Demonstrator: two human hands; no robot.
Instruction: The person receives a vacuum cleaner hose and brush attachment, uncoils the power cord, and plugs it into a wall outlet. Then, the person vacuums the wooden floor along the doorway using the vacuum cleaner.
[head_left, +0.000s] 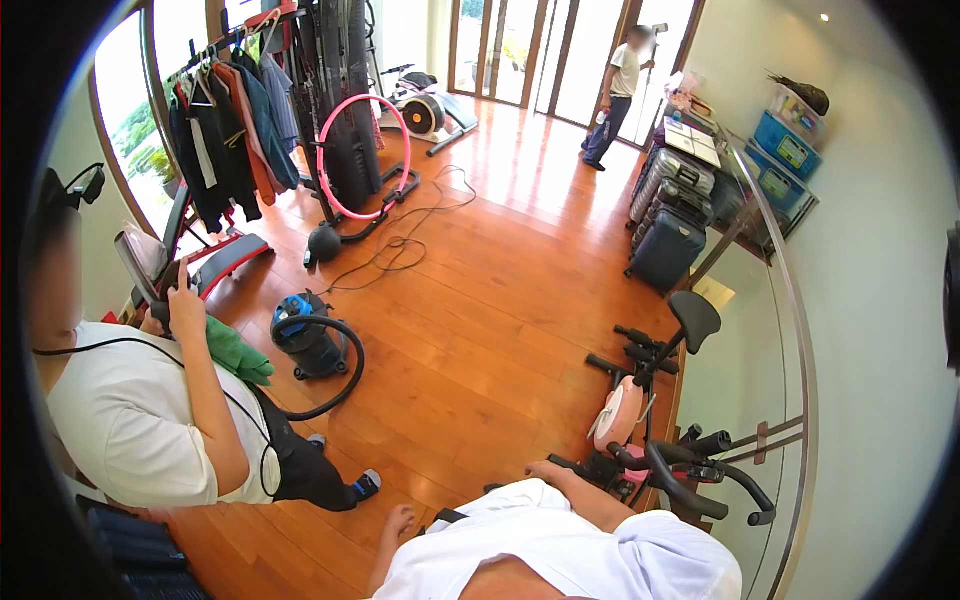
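Observation:
My left hand [400,519] hangs low beside my white shirt [500,535], over the wooden floor. Its fingers look loosely curled and I see nothing in them. My right hand [543,470] is at the front of my body, fingers stretched out, holding nothing that I can see. Nearest to it, on the right, is an exercise bike [612,415] with black handlebars and a pink wheel cover. Part of each hand is small and hard to make out.
At left a person [140,420] holds a device and a green cloth [238,352]. Behind stand a vacuum cleaner [308,345], a clothes rack [225,130] and a pink hoop [322,165]. A cable [400,243] crosses the floor. Suitcases [668,235], another person [622,85] and a railing [800,330] are at right.

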